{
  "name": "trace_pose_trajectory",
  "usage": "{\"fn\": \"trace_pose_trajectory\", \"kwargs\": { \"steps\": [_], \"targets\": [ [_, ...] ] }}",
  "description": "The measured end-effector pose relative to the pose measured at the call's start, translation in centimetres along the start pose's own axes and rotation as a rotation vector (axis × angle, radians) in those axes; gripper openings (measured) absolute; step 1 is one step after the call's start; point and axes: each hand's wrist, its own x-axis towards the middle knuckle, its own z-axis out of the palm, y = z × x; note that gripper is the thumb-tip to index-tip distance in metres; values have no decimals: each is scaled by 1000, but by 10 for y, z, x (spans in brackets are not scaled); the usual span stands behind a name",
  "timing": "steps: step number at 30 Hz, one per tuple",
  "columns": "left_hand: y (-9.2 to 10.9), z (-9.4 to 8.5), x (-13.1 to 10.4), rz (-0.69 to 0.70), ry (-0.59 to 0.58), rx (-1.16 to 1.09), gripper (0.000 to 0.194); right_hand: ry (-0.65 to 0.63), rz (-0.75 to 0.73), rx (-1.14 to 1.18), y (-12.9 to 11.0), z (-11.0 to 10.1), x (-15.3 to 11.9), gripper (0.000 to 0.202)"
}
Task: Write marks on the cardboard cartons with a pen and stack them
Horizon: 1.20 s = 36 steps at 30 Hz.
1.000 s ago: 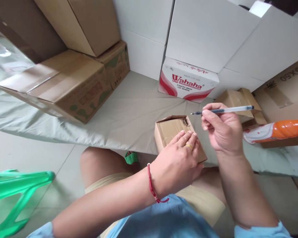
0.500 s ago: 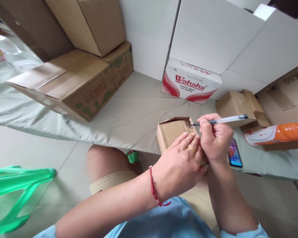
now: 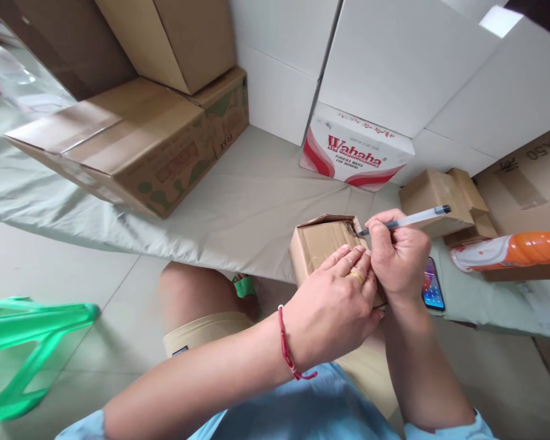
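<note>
A small brown cardboard box [image 3: 321, 238] sits at the near edge of the cloth-covered table. My left hand [image 3: 339, 293], with a ring and a red cord bracelet, lies flat across its top, fingers stretched out and covering much of it. In my right hand [image 3: 401, 256] a pen [image 3: 421, 217] with a clear barrel and dark cap end is pinched, slanting up to the right. Its tip touches the box's far right corner, where dark scribbled marks [image 3: 349, 230] show. The lower side of the box is hidden behind my hands.
Beyond the box stands a white and red Wahaba-type water carton [image 3: 355, 153]. Large brown cartons [image 3: 156, 146] are stacked on the left. At right are a phone [image 3: 433, 287], small boxes [image 3: 433, 198] and an orange bottle [image 3: 531, 250]. A green plastic stool [image 3: 36, 330] is on the floor.
The pen has tilted slightly, its upper end shifting left and its tip a little right along the box corner. My left hand stays on the box; the whole view has shifted slightly.
</note>
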Motion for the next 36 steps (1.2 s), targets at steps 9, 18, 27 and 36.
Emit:
{"fn": "trace_pose_trajectory", "kwargs": {
  "steps": [9, 18, 27, 36],
  "targets": [
    [0, 3, -1, 7, 57, 10, 51, -3, -22, -14, 1, 1, -1, 24],
    [-1, 4, -1, 2, 49, 11, 54, 25, -29, -10, 2, 1, -2, 23],
    [0, 7, -3, 8, 95, 29, 58, 112, -86, -77, 3, -1, -5, 22],
    [1, 8, -3, 8, 145, 32, 55, 139, -191, -134, 0, -2, -5, 21]
  ]
}}
